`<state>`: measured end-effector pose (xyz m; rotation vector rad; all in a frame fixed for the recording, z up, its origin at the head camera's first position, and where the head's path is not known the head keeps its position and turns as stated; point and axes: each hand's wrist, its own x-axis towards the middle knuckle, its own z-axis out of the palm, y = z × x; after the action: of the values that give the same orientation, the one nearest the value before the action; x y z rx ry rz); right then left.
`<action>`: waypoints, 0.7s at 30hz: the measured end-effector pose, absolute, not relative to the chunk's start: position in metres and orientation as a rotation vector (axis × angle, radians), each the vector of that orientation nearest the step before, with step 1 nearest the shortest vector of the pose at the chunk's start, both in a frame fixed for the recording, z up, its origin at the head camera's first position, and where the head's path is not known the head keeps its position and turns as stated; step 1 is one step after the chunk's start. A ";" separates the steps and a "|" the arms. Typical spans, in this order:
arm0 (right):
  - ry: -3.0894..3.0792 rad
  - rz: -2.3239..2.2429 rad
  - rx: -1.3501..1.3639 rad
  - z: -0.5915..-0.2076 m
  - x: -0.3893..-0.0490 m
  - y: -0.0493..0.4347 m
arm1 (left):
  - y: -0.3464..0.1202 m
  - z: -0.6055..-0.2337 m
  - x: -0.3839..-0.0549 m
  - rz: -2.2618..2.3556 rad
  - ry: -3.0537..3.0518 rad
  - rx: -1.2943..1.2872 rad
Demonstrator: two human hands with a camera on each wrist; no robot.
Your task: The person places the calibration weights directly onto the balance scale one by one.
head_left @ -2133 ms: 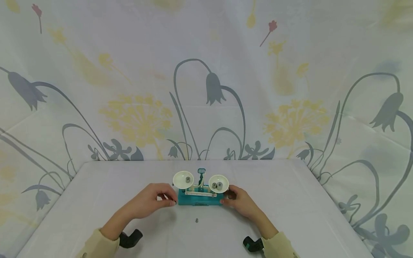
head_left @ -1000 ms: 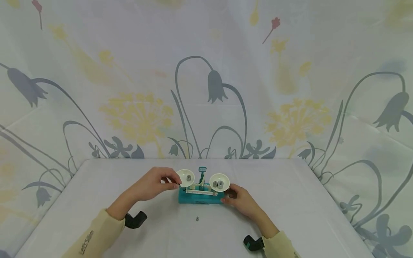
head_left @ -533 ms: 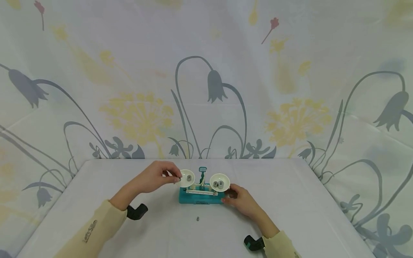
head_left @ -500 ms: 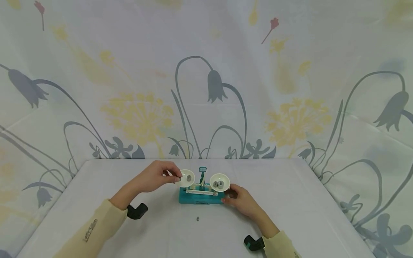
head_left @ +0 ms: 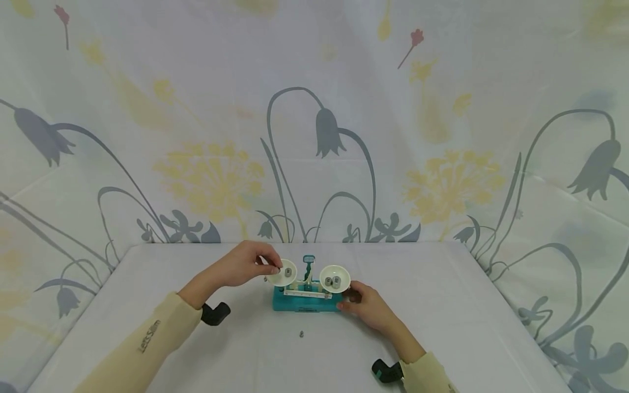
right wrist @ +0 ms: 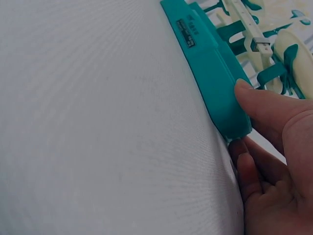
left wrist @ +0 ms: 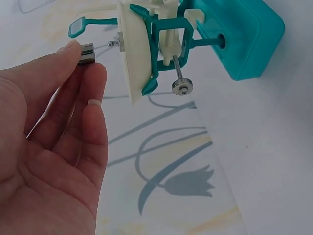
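Note:
A teal balance scale [head_left: 307,304] with two white pans stands on the white table. My left hand [head_left: 243,265] is at the left pan [head_left: 282,282], thumb and fingertip pinching a small metal weight [left wrist: 87,54] over its rim. One grey weight [head_left: 288,272] sits inside that pan; two more weights [head_left: 336,282] are in the right pan [head_left: 336,269]. At the base's right end, my right hand [head_left: 367,309] grips the teal base [right wrist: 210,78], thumb on one face and fingers at its far side, partly hidden. In the left wrist view the left pan's underside faces the camera's side.
A tiny metal weight [head_left: 301,334] stands on the table in front of the scale. A metal adjusting nut [left wrist: 182,87] sticks out at the beam's left end. Black wrist-camera mounts [head_left: 216,314] hang by both sleeves. A flower-print curtain [head_left: 314,136] backs the table.
From beside the base, my left hand has risen and moved right with the small weight, now at the left pan's rim. My right hand has kept its place on the base.

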<state>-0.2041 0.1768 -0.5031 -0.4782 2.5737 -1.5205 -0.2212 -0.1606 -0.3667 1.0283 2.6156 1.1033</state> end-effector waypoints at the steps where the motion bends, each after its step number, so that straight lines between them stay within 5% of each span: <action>1: 2.574 -1.520 -0.479 -0.503 -0.204 0.177 | -0.160 -0.367 -0.222 1.098 2.611 1.029; 21: 2.587 -1.493 -0.497 -0.504 -0.205 0.178 | -0.150 -0.366 -0.230 1.018 2.562 1.037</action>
<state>-0.2053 0.1779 -0.5041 -0.4972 2.5874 -1.4933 -0.2298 -0.1499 -0.3665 1.0374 2.5620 1.0177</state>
